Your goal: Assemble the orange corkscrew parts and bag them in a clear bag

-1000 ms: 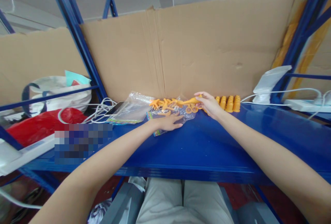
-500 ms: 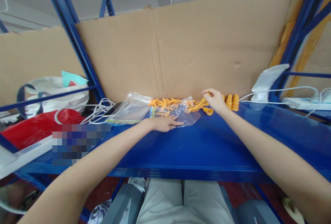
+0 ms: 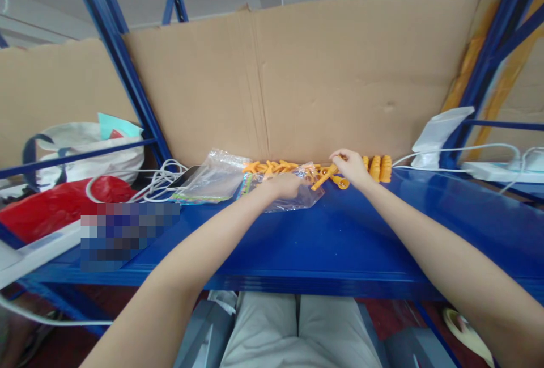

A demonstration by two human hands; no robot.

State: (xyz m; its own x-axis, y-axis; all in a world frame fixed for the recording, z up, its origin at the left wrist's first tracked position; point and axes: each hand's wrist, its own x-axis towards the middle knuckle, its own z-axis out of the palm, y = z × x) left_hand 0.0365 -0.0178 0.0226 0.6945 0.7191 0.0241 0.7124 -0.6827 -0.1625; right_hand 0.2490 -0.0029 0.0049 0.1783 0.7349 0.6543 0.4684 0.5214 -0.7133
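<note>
My right hand [image 3: 352,168] is closed around a long orange plastic piece [image 3: 324,177] that slants down to the left, its lower end by the mouth of a clear plastic bag [image 3: 293,203]. My left hand [image 3: 289,185] lies over that bag with its fingers curled into the film; the fingertips are partly hidden. Behind the left hand runs a heap of branching orange plastic pieces [image 3: 272,167]. An orange cup-ended piece [image 3: 341,182] rests just below my right hand. Ridged orange pieces [image 3: 385,169] stand in a row to the right of it.
More clear bags with a colourful printed edge [image 3: 208,186] lie left of my left hand, near a dark phone-like object [image 3: 187,176] and white cables [image 3: 164,180]. A cardboard sheet [image 3: 340,84] backs the blue shelf [image 3: 331,243]. A power strip [image 3: 488,170] sits at the right.
My left hand has moved right and away from me along the bag, its spread fingers now curled. The orange piece in my right hand has tipped lower, towards the bag.
</note>
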